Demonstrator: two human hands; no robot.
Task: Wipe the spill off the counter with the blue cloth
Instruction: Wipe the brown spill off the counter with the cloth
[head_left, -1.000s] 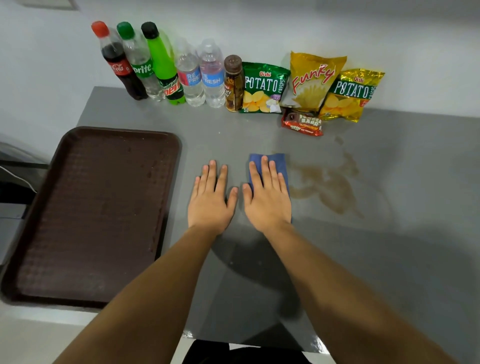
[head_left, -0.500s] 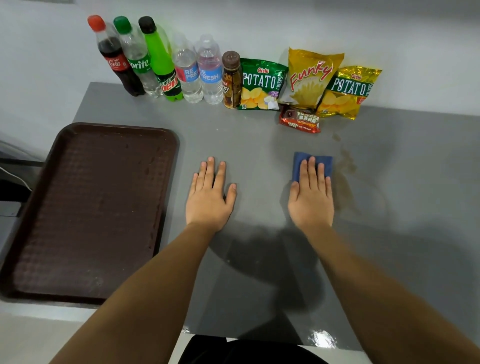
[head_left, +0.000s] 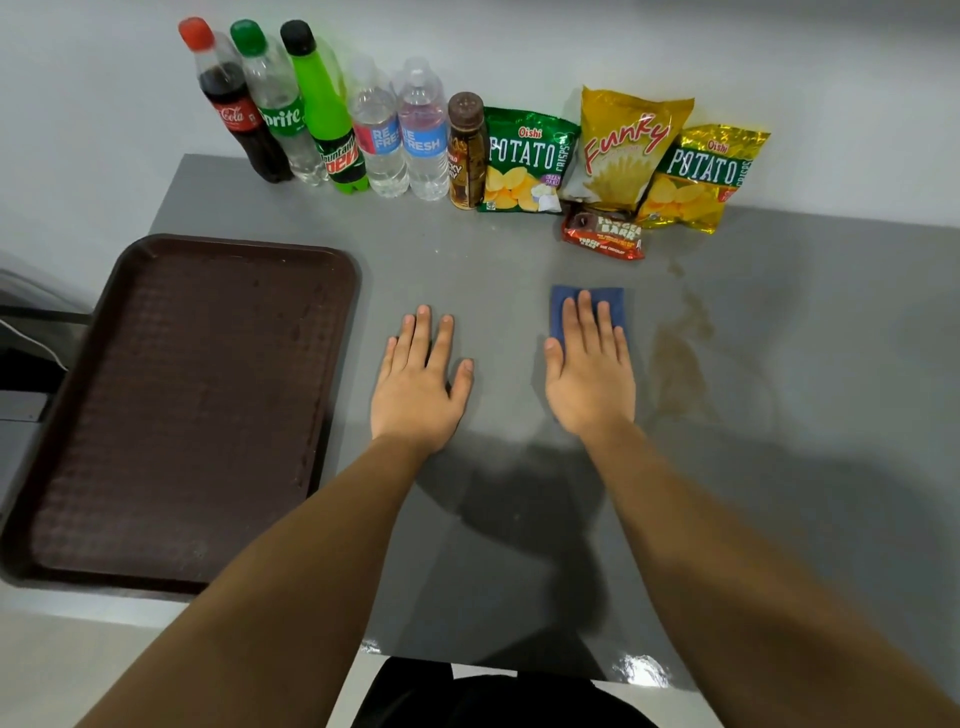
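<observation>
The small folded blue cloth (head_left: 612, 300) lies on the grey counter (head_left: 498, 270), and my right hand (head_left: 589, 374) presses flat on it with fingers straight, hiding most of it. A brown smeared spill (head_left: 678, 364) stains the counter just right of that hand, with thinner streaks (head_left: 696, 312) running toward the back. The cloth sits at the spill's left edge. My left hand (head_left: 421, 379) rests flat on the counter to the left, fingers slightly spread, holding nothing.
A dark brown tray (head_left: 182, 405) lies at the left. Along the back wall stand several bottles (head_left: 322, 114) and chip bags (head_left: 623, 145), with a chocolate bar pack (head_left: 602, 236) just behind the cloth. The counter's front edge (head_left: 519, 662) is close to my body.
My right hand slid the cloth rightward over the spill, then back a little to the left. The spill's left part is gone. My left hand stayed put.
</observation>
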